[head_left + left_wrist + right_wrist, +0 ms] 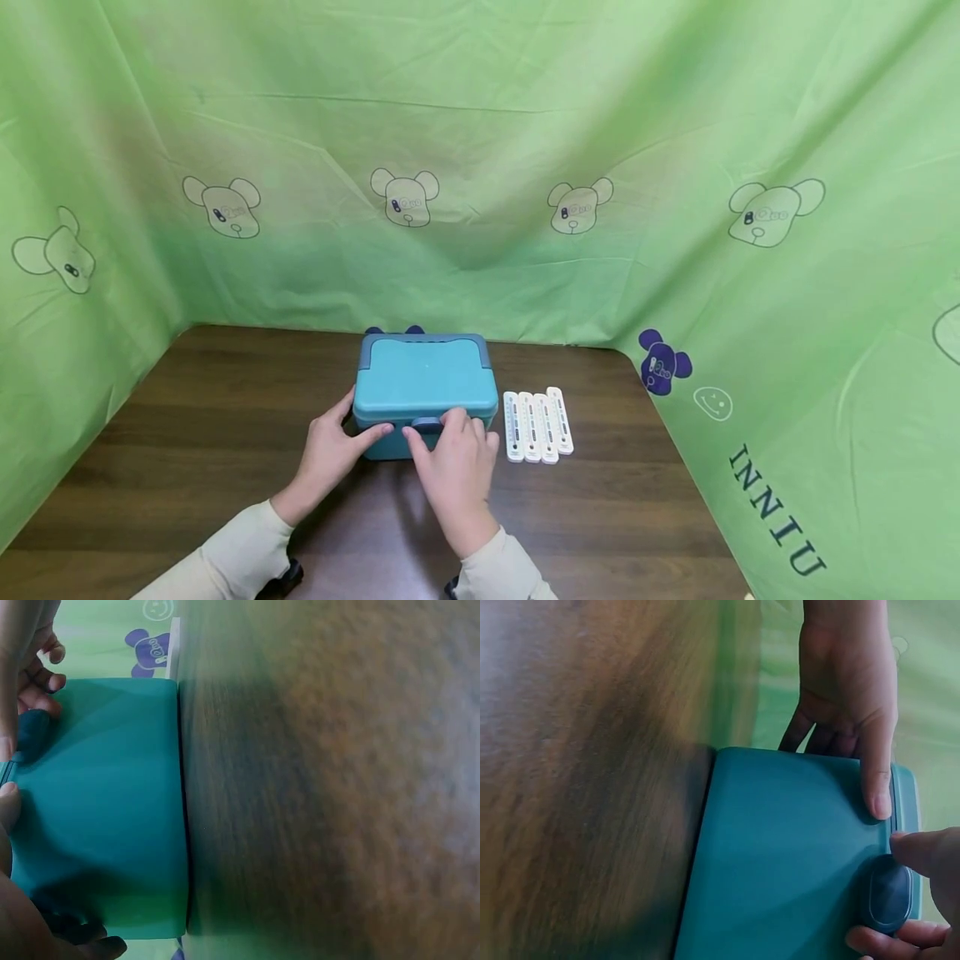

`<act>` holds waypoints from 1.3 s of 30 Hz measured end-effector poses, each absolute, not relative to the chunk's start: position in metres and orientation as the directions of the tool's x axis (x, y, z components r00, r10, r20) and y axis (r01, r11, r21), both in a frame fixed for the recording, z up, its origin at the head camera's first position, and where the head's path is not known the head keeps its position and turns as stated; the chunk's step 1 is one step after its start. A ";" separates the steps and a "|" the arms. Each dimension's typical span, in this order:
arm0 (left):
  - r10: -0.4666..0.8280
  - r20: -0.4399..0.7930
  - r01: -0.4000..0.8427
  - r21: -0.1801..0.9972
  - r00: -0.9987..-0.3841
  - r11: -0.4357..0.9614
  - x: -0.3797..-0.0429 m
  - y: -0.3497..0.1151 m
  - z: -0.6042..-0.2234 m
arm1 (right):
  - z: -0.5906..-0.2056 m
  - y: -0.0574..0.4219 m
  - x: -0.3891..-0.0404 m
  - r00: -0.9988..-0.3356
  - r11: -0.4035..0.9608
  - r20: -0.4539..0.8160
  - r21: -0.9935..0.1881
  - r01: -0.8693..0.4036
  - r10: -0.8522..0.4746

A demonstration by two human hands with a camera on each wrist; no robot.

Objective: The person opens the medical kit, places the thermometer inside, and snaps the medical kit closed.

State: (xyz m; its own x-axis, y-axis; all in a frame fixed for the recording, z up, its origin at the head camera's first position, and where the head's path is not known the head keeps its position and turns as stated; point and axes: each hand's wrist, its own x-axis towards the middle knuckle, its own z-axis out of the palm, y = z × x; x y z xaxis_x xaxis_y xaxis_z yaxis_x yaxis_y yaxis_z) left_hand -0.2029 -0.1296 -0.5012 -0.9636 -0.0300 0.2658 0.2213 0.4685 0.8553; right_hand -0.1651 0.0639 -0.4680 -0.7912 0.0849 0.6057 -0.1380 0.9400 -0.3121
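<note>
A teal storage box (423, 375) with a closed lid and darker blue corner trim stands on the table. My left hand (330, 446) grips its left side, the thumb lying across the front below the lid's edge. At the front middle sits a dark blue oval latch (889, 892). My right hand (459, 475) pinches this latch, with the thumb at one side and fingers at the other. In the left wrist view, the box's smooth front (112, 802) shows between both hands. The inside of the box is hidden.
Several white thermometer strips (531, 427) lie side by side on the dark wooden table (622, 500), right of the box. A green curtain (487, 283) printed with bear heads encloses the back and sides.
</note>
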 end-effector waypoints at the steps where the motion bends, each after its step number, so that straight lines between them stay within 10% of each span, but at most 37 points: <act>1: -0.030 0.266 0.221 0.856 -0.964 0.468 -0.203 -0.130 -0.501 | -0.468 0.063 -0.166 -0.789 0.944 0.608 -0.303 -0.130 0.087; 39: -0.034 0.264 0.215 0.847 -0.964 0.486 -0.202 -0.127 -0.499 | -0.475 0.076 -0.149 -0.796 0.797 0.581 -0.556 -0.236 0.170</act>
